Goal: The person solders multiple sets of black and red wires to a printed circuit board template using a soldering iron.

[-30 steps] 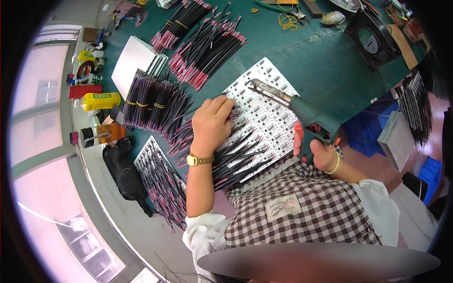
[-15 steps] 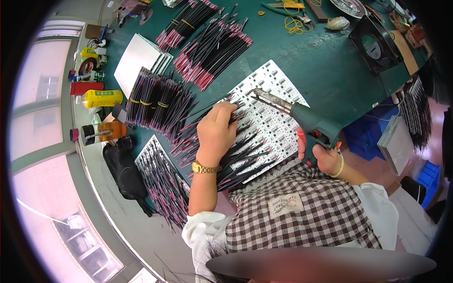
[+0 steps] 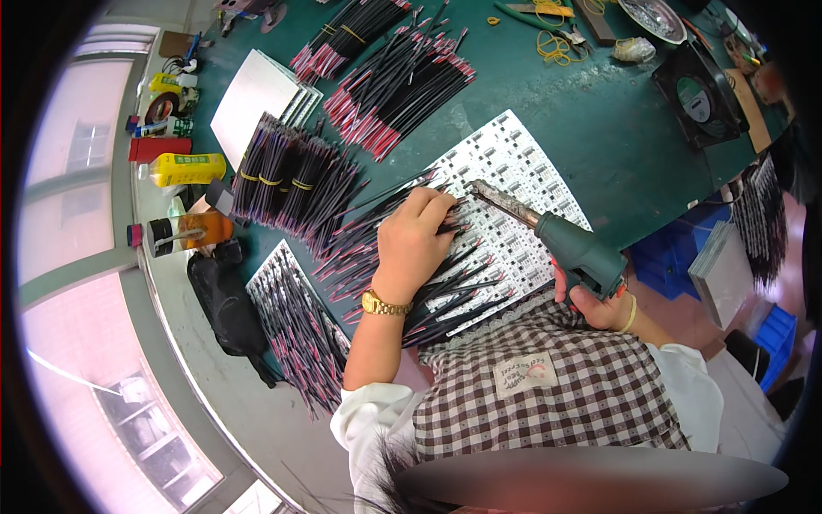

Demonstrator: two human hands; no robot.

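My left hand (image 3: 414, 242), with a gold watch on its wrist, rests over a white circuit board (image 3: 522, 171). Its fingers are pinched at a black wire, though the fingertips are partly hidden. My right hand (image 3: 592, 301) grips a green soldering gun (image 3: 578, 248) at the board's right edge. The gun's metal tip (image 3: 481, 188) points left, close to my left fingertips. Rows of black wires with red ends (image 3: 458, 295) lie across the board's left part and stick out past its edge. Dark components dot the uncovered right part of the board.
Wire bundles (image 3: 287, 176) and a loose wire pile (image 3: 398, 90) lie left and beyond. Stacked white boards (image 3: 257, 98) and a wired board (image 3: 300, 330) are at left, near a black pouch (image 3: 224, 304) and bottles (image 3: 190, 170). A black fan (image 3: 698, 103) stands far right.
The view has shifted slightly. My left hand has moved a little right and nearer along the board. The soldering gun has turned, and its tip has come nearer my left fingertips.
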